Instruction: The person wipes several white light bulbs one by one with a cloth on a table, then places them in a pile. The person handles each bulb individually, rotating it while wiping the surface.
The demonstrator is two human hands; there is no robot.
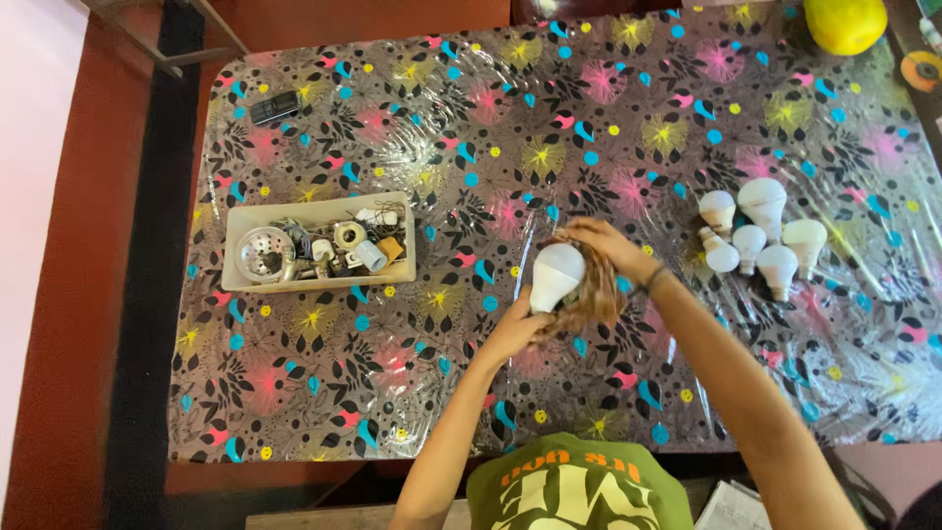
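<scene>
My left hand (512, 332) grips the base of a white bulb (555, 274) held over the middle of the table. My right hand (601, 245) is closed on a brown rag (592, 294) wrapped against the bulb's right side. Several more white bulbs (760, 233) lie in a cluster to the right of my hands. The table wears a patterned plastic cover (510, 147).
A beige tray (243, 222) of small metal and plastic parts stands at the left. A small dark device (274, 106) lies at the far left corner. A yellow round object (845, 24) and an orange disc (922, 70) sit at the far right.
</scene>
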